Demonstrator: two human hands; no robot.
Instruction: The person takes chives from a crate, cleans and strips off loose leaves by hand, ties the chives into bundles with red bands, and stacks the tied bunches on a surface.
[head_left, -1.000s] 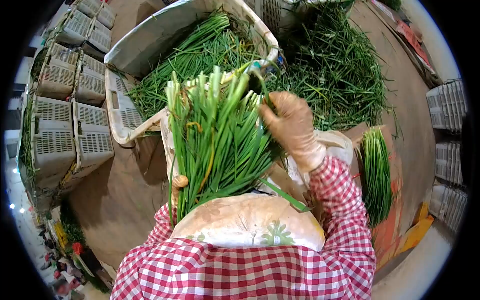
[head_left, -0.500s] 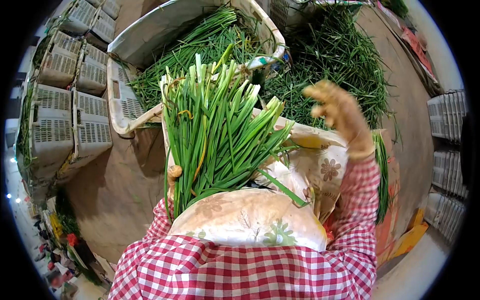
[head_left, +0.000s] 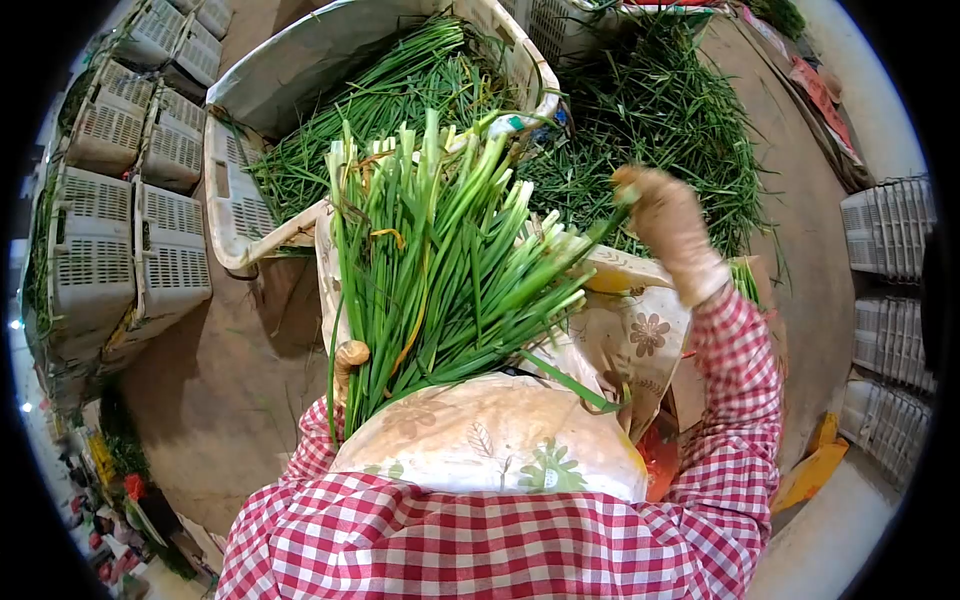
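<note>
A large bunch of green stalks (head_left: 440, 270) with pale cut ends upward lies across my lap, over a stained floral cloth (head_left: 490, 435). My left hand (head_left: 350, 358), gloved, is wrapped round the lower left side of the bunch; most of its fingers are hidden beneath the stalks. Up at the right, my gloved right hand (head_left: 665, 220) is closed, pinching the end of a green stalk that slants out of the bunch's right side. One yellowed leaf shows among the stalks near the left.
A white crate (head_left: 235, 200) holding more green stalks stands ahead. Beyond my right hand is a big heap of loose green leaves (head_left: 660, 120). Stacked white crates (head_left: 95, 240) line the left; others (head_left: 885, 230) stand at the right. Part of another bunch (head_left: 745, 280) shows behind my right sleeve.
My right hand swung away rightward from the bunch with fingers apart, and is now closed on a stalk end. The stalks on the bunch's right side have fanned outward. My left hand stays in place.
</note>
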